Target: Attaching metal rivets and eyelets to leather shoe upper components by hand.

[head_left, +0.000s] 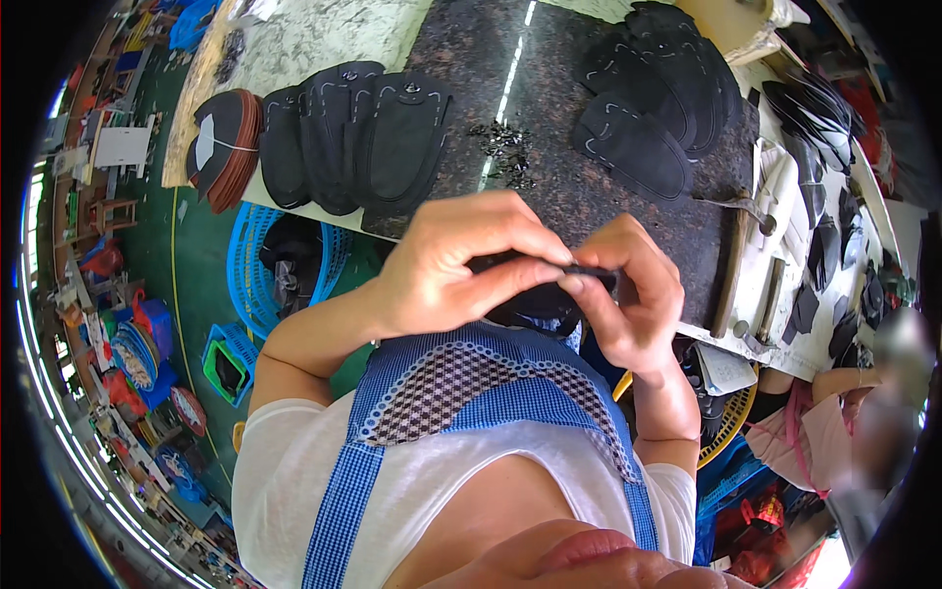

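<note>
Close in front of my apron, my left hand [469, 257] and my right hand [633, 290] meet, thumbs and fingertips pinched on a black piece of material [538, 308]. Much of that piece is hidden behind my fingers. On the dark stone slab [471, 59] beyond, small shiny black bits [504, 152] lie scattered. Left of them is an overlapping row of black rounded pieces with pale stitch-like marks [392, 142]. A looser pile of similar black pieces [638, 147] lies to the right.
A tied brown stack [228, 147] sits at the table's left edge. Below it on the floor are a blue basket [245, 265] and a smaller blue-green one [224, 363]. Metal and wooden tools [751, 211] lie right. Another person [814, 432] is at far right.
</note>
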Motion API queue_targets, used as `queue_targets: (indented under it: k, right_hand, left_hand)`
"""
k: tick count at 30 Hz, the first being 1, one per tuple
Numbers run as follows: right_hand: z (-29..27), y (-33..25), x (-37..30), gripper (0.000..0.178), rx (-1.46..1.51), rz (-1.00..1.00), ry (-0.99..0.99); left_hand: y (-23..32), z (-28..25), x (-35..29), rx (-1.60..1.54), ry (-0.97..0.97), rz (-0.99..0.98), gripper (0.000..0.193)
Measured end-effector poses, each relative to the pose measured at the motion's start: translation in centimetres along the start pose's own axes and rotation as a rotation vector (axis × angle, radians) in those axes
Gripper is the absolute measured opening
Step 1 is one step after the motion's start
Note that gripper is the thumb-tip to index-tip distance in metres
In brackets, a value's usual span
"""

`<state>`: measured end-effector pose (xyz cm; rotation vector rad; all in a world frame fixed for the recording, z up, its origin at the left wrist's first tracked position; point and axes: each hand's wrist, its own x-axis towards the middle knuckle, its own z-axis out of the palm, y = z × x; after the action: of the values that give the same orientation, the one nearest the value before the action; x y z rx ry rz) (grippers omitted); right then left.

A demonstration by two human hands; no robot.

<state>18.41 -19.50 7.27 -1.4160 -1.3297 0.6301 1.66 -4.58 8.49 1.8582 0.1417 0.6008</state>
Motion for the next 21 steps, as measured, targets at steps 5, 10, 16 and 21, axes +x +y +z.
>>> queue_targets:
  k: [5,10,16,21]
  right_hand:
    - [1.2,4.3,6.3,0.016,-0.133,0.208,0.192]
    - [3.7,10.0,9.9,0.010,-0.473,-0.011,0.067]
    - [3.8,9.5,11.5,0.009,-0.524,0.026,-0.181]
    - [1.8,8.5,9.3,0.010,-0.404,-0.137,-0.032]
  left_hand:
    - [-4.7,-6.4,0.7,0.117,0.404,-0.224,0.029]
    - [-12.5,-11.9,1.7,1.105,0.454,-0.024,0.035]
    - [-8.4,-6.6,0.5,0.725,0.502,0.161,0.027]
    - [-9.4,-1.2,0.7,-0.184,0.335,-0.335,0.036]
